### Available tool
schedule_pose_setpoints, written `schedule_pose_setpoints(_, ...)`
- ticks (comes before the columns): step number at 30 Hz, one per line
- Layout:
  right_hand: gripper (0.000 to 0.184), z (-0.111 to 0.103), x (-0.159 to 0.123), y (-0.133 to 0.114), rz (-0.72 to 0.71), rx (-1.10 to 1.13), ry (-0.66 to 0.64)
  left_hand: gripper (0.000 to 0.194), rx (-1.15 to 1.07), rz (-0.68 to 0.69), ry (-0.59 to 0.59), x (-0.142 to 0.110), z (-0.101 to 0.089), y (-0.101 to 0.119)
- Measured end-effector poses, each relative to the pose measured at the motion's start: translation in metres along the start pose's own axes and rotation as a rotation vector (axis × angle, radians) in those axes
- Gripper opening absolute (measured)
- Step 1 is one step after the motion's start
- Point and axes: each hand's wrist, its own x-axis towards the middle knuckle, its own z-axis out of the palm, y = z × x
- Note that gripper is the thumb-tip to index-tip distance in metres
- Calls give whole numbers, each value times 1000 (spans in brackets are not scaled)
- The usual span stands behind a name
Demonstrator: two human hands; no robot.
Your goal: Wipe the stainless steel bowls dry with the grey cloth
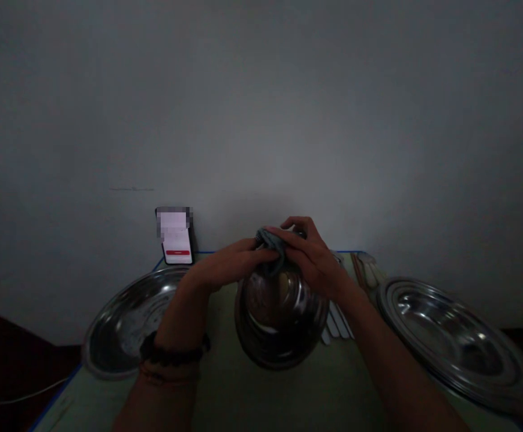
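A shiny metal bowl (279, 342) is in the middle, between my forearms; whether it rests on the table or is held up I cannot tell. Bunched at its far edge is a small grey-green cloth (272, 249). My left hand (230, 262) comes in from the left, its thumb and fingers closed on the cloth. From the right, my right hand (312, 258) has bent fingers closed on the same cloth, with some reaching over the bowl's far side. The fingertips are partly hidden behind cloth and bowl.
A wide metal basin (108, 336) stands at left, partly behind my left forearm. Stacked metal basins (463, 342) are at right. A lit phone (177, 240) leans on the wall (261, 108). Utensils with white handles (340, 327) and wooden-handled items (359, 270) lie on the green table (243, 396).
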Motion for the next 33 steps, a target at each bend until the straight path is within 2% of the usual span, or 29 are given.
schedule_pose_setpoints(3,51,-4,1,0,42,15,-33,44,-21,26,-38,1,-1,-2)
schedule_pose_setpoints(9,32,-3,4,-7,46,-107,5,55,99,47,-101,-2,-4,-1)
schedule_pose_setpoints(12,33,0,4,-11,60,-192,-17,54,84,65,-128,-3,-6,-2)
schedule_pose_setpoints(15,33,2,5,-11,56,-234,15,46,36,56,-57,-3,-6,-4)
schedule_pose_setpoints(18,24,1,5,-6,43,-227,54,35,-5,63,-17,-5,-7,-4)
schedule_pose_setpoints(21,20,-5,6,0,68,-237,89,34,-73,105,15,-9,-9,-1)
schedule_pose_setpoints(24,21,-13,6,4,194,-296,209,37,-167,126,100,-12,-12,2)
schedule_pose_setpoints(27,26,-16,6,6,383,-381,323,44,-199,130,260,-13,-14,5)
schedule_pose_setpoints(30,33,-11,5,12,493,-424,372,48,-148,152,376,-12,-14,10)
schedule_pose_setpoints(33,36,4,1,20,573,-411,380,47,-109,211,511,-10,-9,16)
